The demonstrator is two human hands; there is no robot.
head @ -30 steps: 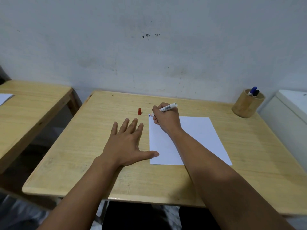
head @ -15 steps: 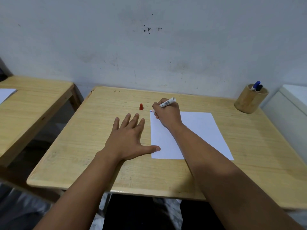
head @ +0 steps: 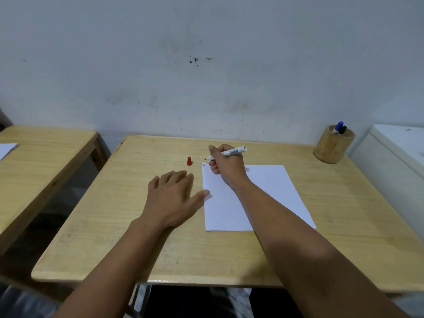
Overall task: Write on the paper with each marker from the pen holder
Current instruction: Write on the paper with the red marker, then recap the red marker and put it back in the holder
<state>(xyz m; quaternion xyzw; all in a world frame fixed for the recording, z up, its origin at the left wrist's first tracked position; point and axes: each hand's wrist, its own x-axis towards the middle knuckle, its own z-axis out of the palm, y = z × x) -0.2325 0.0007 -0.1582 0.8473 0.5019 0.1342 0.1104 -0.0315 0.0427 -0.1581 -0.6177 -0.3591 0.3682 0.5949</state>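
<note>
My right hand [head: 226, 165] is curled around a white marker [head: 229, 153], thumb and fingers pinching its barrel. Its red tip points left, just past the far left corner of the paper [head: 263, 193], and I cannot tell whether it touches the wood. My left hand [head: 172, 196] lies flat on the table [head: 119, 203] with fingers loosely spread, and the thumb tip [head: 205, 192] meets the paper's left edge.

The red cap [head: 189, 161] stands upright on the wood, just beyond my left fingers and left of the marker tip. Tiny blue and red marks [head: 203, 165] sit in the paper's far left corner, too small to read. At the far right corner of the table stands the round wooden pen holder [head: 332, 146], well apart from the paper, with a blue-capped marker [head: 337, 127] and a black-capped marker [head: 343, 130] poking out. Their barrels are hidden inside.

My right forearm crosses the near right part of the paper and covers it. Between the paper and the pen holder the wood is bare. The far edge of the table runs along a stained grey wall [head: 206, 65]. To the left, across a gap, is a second wooden table [head: 41, 161] with a sheet [head: 6, 149] cut off by the frame. To the right a white cabinet [head: 394, 161] stands just beside the table, also cut off. The near edge of the table hides what lies below, which is dark and blurred.
</note>
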